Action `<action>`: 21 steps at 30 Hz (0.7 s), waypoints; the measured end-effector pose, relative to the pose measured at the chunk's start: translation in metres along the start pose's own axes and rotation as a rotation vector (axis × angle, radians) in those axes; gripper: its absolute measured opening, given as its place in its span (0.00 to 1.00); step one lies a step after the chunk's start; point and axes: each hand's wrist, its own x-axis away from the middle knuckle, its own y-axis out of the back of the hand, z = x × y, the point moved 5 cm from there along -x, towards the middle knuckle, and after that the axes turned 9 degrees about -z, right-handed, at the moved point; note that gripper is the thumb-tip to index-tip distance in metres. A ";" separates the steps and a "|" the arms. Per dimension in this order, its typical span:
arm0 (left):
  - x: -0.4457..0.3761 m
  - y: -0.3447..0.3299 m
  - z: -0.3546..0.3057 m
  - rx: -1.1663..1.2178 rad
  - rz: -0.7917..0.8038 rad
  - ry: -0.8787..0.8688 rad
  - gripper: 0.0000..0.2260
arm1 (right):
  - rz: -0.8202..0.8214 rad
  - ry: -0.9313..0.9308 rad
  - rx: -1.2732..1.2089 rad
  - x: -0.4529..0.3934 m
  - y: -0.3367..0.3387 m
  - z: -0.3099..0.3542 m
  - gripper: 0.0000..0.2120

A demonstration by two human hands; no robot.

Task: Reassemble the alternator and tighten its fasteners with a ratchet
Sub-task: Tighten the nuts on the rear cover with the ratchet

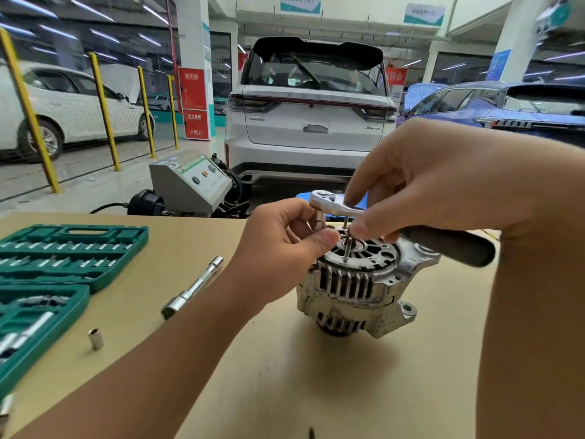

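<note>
Alternator (357, 286), upright on table (380, 391) beneath both hands; right hand (421, 182) grips ratchet (335, 205) above it, left hand (285, 245) pinches its socket (320, 224); loose socket (96, 339) well left.

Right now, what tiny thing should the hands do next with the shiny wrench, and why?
Probably swing the black handle a short way. The right hand holds the shiny silver ratchet level above the ribbed silver metal alternator, and the left hand pinches the socket stem under its head, seemingly steadying it on a fastener at the rim.
</note>
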 end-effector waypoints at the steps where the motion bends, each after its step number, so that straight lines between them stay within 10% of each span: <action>1: -0.001 0.001 0.001 -0.002 0.000 0.004 0.08 | -0.022 0.000 0.009 -0.001 0.001 -0.001 0.08; 21: 0.000 0.005 0.004 0.154 -0.060 0.066 0.09 | -0.127 0.043 0.185 -0.018 -0.012 0.009 0.07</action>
